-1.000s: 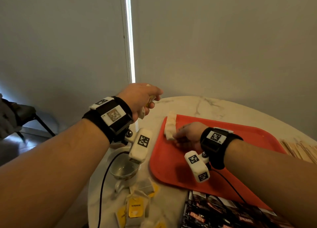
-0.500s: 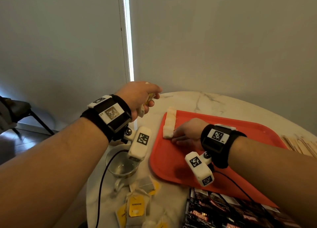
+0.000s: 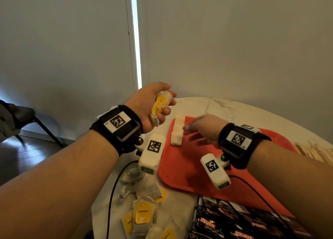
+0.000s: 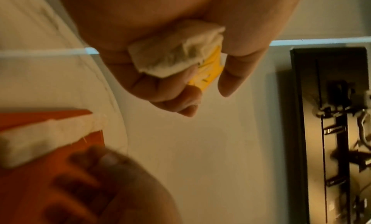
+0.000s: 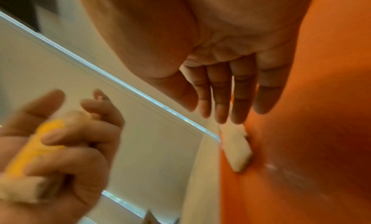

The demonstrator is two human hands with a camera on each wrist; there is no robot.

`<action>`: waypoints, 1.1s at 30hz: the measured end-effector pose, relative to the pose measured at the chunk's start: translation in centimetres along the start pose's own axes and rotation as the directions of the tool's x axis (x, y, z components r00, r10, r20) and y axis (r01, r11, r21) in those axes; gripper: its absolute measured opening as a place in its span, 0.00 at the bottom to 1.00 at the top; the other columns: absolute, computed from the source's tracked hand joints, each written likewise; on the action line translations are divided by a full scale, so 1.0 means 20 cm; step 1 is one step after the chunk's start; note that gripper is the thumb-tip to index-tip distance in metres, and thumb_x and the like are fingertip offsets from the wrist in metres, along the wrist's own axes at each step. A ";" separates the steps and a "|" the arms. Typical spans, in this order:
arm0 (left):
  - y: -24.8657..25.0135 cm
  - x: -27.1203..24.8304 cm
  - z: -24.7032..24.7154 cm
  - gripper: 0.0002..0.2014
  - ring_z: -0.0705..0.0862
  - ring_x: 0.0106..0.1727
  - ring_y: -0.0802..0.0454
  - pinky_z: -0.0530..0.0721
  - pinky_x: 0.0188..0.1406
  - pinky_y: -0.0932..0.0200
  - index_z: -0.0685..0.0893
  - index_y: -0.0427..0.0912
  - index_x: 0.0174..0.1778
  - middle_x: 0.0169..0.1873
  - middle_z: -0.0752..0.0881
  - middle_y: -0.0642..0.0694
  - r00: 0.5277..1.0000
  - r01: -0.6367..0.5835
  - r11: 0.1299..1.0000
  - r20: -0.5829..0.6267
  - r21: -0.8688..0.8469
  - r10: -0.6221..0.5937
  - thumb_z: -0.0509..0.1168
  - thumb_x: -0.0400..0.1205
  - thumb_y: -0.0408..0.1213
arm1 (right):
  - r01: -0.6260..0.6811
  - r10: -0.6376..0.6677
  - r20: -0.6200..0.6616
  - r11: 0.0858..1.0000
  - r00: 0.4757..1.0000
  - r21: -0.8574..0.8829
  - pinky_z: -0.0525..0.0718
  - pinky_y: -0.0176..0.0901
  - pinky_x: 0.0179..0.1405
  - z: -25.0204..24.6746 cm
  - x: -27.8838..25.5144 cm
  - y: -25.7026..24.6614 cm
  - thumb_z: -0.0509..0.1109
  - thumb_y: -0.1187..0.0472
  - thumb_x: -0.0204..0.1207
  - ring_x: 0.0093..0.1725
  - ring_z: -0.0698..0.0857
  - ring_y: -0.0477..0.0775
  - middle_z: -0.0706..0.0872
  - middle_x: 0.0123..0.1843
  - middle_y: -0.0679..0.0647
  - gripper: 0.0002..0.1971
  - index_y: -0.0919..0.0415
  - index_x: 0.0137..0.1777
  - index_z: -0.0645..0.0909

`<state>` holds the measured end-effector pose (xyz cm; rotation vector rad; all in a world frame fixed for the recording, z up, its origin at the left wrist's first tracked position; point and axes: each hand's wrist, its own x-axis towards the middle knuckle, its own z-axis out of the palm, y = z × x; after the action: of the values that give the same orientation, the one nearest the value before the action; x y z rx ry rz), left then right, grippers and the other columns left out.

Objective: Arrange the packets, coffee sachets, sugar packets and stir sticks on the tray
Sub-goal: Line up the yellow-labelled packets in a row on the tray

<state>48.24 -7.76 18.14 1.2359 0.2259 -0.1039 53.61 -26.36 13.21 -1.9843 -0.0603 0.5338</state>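
Note:
My left hand point(image 3: 155, 105) is raised above the table's left edge and grips a bunch of white and yellow tea bag packets point(image 3: 160, 103), also seen in the left wrist view point(image 4: 180, 52). A row of white packets point(image 3: 177, 129) lies along the left rim of the red tray point(image 3: 189, 166). My right hand point(image 3: 200, 129) hovers over the tray just right of that row, fingers straight and holding nothing. In the right wrist view the fingertips point(image 5: 220, 114) point at the row's white packets point(image 5: 236, 148).
Loose yellow-tagged tea bags point(image 3: 142, 213) lie on the marble table point(image 3: 216, 105) near me. A small glass bowl point(image 3: 129, 175) sits left of the tray. Dark coffee sachets point(image 3: 234, 220) lie in front, wooden stir sticks point(image 3: 313, 150) at the right.
My right hand has let go of the packet row and lifted slightly, fingers spread. My left hand turned so its yellow packets show.

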 end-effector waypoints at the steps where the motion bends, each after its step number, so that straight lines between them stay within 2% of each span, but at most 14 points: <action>1: -0.01 -0.02 0.02 0.14 0.76 0.27 0.54 0.68 0.16 0.66 0.83 0.39 0.57 0.38 0.84 0.44 0.999 0.024 0.999 0.031 -0.045 -0.023 0.67 0.85 0.47 | 0.107 -0.106 -0.026 0.994 0.994 0.038 0.84 0.48 0.44 -0.03 -0.02 -0.03 0.70 0.67 0.83 0.44 0.87 0.55 0.93 0.55 0.60 0.06 0.61 0.54 0.89; 4: -0.06 -0.07 0.07 0.15 0.76 0.28 0.52 0.69 0.15 0.66 0.81 0.37 0.58 0.40 0.85 0.41 0.989 0.118 0.985 0.105 -0.124 -0.105 0.65 0.81 0.44 | 0.442 -0.427 -0.125 0.888 0.896 0.131 0.84 0.47 0.44 -0.11 -0.15 -0.13 0.74 0.63 0.81 0.47 0.86 0.51 0.92 0.48 0.53 0.04 0.56 0.49 0.90; 6: -0.11 -0.11 0.10 0.19 0.76 0.28 0.52 0.69 0.14 0.65 0.81 0.35 0.59 0.43 0.84 0.40 0.969 0.195 0.971 0.182 -0.141 -0.168 0.66 0.76 0.43 | 0.544 -0.532 -0.142 0.837 0.835 0.061 0.84 0.47 0.42 -0.15 -0.25 -0.16 0.76 0.59 0.80 0.45 0.86 0.48 0.90 0.44 0.51 0.03 0.54 0.48 0.91; 10: -0.18 -0.15 0.17 0.24 0.74 0.29 0.52 0.68 0.14 0.66 0.81 0.32 0.58 0.46 0.83 0.38 0.948 0.187 0.980 0.274 -0.061 -0.164 0.67 0.66 0.38 | 0.486 -0.493 -0.012 0.861 0.870 -0.149 0.81 0.48 0.39 -0.18 -0.36 -0.12 0.79 0.52 0.76 0.41 0.84 0.50 0.90 0.40 0.53 0.06 0.53 0.47 0.92; 14: -0.22 -0.18 0.21 0.26 0.75 0.28 0.49 0.69 0.13 0.66 0.79 0.35 0.61 0.45 0.85 0.36 0.941 0.120 0.993 0.318 0.008 -0.116 0.65 0.65 0.33 | 0.444 -0.444 0.027 0.887 0.896 -0.131 0.76 0.44 0.33 -0.22 -0.39 -0.07 0.80 0.58 0.75 0.40 0.82 0.52 0.89 0.38 0.56 0.06 0.58 0.49 0.90; 18: -0.23 -0.20 0.24 0.23 0.76 0.28 0.49 0.69 0.13 0.67 0.80 0.36 0.59 0.44 0.85 0.36 0.938 0.069 0.996 0.336 0.050 -0.082 0.61 0.66 0.30 | 0.390 -0.384 0.067 0.912 0.921 -0.126 0.76 0.44 0.37 -0.26 -0.40 -0.05 0.81 0.61 0.73 0.42 0.81 0.50 0.88 0.38 0.53 0.05 0.57 0.47 0.90; 20: -0.22 -0.20 0.23 0.23 0.77 0.28 0.50 0.69 0.13 0.66 0.82 0.36 0.59 0.45 0.86 0.36 0.940 0.064 0.996 0.332 0.059 -0.080 0.61 0.66 0.29 | 0.411 -0.407 0.058 0.907 0.911 -0.091 0.76 0.43 0.36 -0.26 -0.40 -0.06 0.81 0.62 0.73 0.43 0.83 0.52 0.88 0.41 0.54 0.07 0.57 0.50 0.89; 23: -0.23 -0.18 0.19 0.31 0.76 0.31 0.49 0.67 0.16 0.67 0.81 0.39 0.68 0.51 0.84 0.34 0.942 0.064 0.992 0.322 0.112 -0.097 0.67 0.64 0.30 | 0.543 -0.540 0.055 0.833 0.840 -0.105 0.78 0.43 0.36 -0.25 -0.40 -0.08 0.81 0.59 0.74 0.41 0.85 0.50 0.90 0.46 0.55 0.07 0.51 0.50 0.90; 25: -0.23 -0.17 0.18 0.39 0.76 0.32 0.49 0.66 0.16 0.67 0.78 0.42 0.75 0.52 0.83 0.35 0.938 0.033 0.984 0.334 0.173 -0.090 0.69 0.62 0.30 | 0.583 -0.575 0.100 0.791 0.812 -0.183 0.78 0.38 0.36 -0.23 -0.41 -0.11 0.80 0.53 0.76 0.38 0.85 0.45 0.92 0.44 0.54 0.05 0.49 0.49 0.91; 27: -0.24 -0.18 0.18 0.40 0.79 0.32 0.50 0.69 0.15 0.67 0.76 0.48 0.79 0.49 0.84 0.38 0.926 -0.024 0.974 0.373 0.225 -0.064 0.66 0.66 0.27 | 0.579 -0.544 0.197 0.772 0.816 -0.264 0.79 0.33 0.34 -0.20 -0.41 -0.15 0.78 0.53 0.78 0.35 0.86 0.44 0.93 0.41 0.57 0.05 0.50 0.51 0.92; 28: -0.24 -0.18 0.19 0.39 0.80 0.32 0.50 0.69 0.15 0.68 0.76 0.50 0.78 0.47 0.84 0.39 0.919 -0.044 0.968 0.389 0.249 -0.058 0.65 0.67 0.26 | 0.576 -0.524 0.243 0.763 0.817 -0.292 0.81 0.34 0.35 -0.19 -0.40 -0.16 0.78 0.54 0.79 0.35 0.87 0.45 0.93 0.41 0.58 0.04 0.50 0.51 0.92; 30: -0.25 -0.19 0.18 0.39 0.80 0.33 0.50 0.70 0.14 0.67 0.77 0.50 0.77 0.46 0.84 0.39 0.918 -0.057 0.959 0.391 0.277 -0.059 0.64 0.66 0.24 | 0.589 -0.507 0.306 0.743 0.806 -0.319 0.87 0.46 0.43 -0.18 -0.37 -0.17 0.78 0.57 0.78 0.37 0.88 0.49 0.93 0.41 0.58 0.04 0.51 0.50 0.93; 32: -0.25 -0.18 0.16 0.39 0.81 0.34 0.50 0.72 0.14 0.67 0.76 0.48 0.77 0.45 0.84 0.40 0.923 -0.046 0.961 0.379 0.273 -0.063 0.66 0.67 0.23 | 0.609 -0.517 0.330 0.720 0.790 -0.332 0.90 0.56 0.51 -0.16 -0.35 -0.18 0.78 0.56 0.76 0.39 0.90 0.54 0.93 0.41 0.58 0.03 0.50 0.48 0.92; 33: -0.25 -0.18 0.15 0.39 0.81 0.34 0.51 0.72 0.14 0.67 0.75 0.47 0.78 0.45 0.84 0.40 0.926 -0.038 0.964 0.372 0.263 -0.065 0.67 0.67 0.23 | 0.613 -0.524 0.319 0.707 0.789 -0.354 0.89 0.57 0.52 -0.16 -0.33 -0.17 0.78 0.55 0.77 0.39 0.90 0.55 0.93 0.41 0.57 0.03 0.50 0.48 0.92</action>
<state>44.05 -12.33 15.24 1.4536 -0.1219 -0.3925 49.54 -29.22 19.66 -2.1869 -0.9804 0.3088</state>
